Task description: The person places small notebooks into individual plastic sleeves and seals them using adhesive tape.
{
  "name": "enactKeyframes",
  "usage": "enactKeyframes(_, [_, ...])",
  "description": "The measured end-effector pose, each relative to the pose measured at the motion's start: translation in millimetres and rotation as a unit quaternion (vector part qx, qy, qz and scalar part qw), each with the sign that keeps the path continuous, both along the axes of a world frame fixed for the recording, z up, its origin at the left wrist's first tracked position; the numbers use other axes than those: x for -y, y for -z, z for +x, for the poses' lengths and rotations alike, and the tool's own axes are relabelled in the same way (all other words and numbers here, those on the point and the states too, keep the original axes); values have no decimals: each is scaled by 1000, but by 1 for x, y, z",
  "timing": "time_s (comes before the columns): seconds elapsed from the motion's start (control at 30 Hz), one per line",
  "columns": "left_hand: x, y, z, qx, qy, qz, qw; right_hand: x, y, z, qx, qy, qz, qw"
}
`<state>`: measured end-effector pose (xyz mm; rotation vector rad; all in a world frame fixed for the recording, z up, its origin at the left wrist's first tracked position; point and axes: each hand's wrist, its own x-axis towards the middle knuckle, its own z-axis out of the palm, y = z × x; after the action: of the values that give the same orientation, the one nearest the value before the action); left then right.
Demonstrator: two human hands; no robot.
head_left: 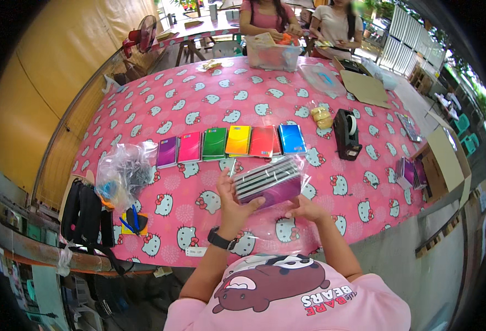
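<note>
In front of my chest is a stack of spiral notebooks (278, 190) with a purple cover facing me, inside a clear plastic bag. My left hand (234, 201) grips the stack at its left end, thumb across the purple cover. At the lower right corner, my right hand (304, 209) has its fingers curled at the loose plastic. Just beyond lies a row of small spiral notebooks: purple (167, 151), pink (190, 146), green (215, 143), yellow (238, 140), red (262, 142) and blue (292, 139).
Clear plastic bags (124, 171), a black bag (83, 212) and blue-handled pliers (135, 218) sit at left. To the right are a tape dispenser (346, 135), tape rolls (321, 117), more purple notebooks (410, 173) and a cardboard box (444, 165). Two people work beyond a plastic bin (273, 58).
</note>
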<state>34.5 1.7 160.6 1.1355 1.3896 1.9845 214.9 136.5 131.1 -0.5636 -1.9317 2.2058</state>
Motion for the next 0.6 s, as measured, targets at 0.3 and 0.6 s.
enactKeyframes(0.3, [18, 24, -9, -118, 73, -84, 987, 23, -6, -41, -150, 43, 40, 987])
enactKeyframes(0.6, [15, 13, -22, -54, 40, 75, 995, -20, -38, -2, -313, 137, -35, 939])
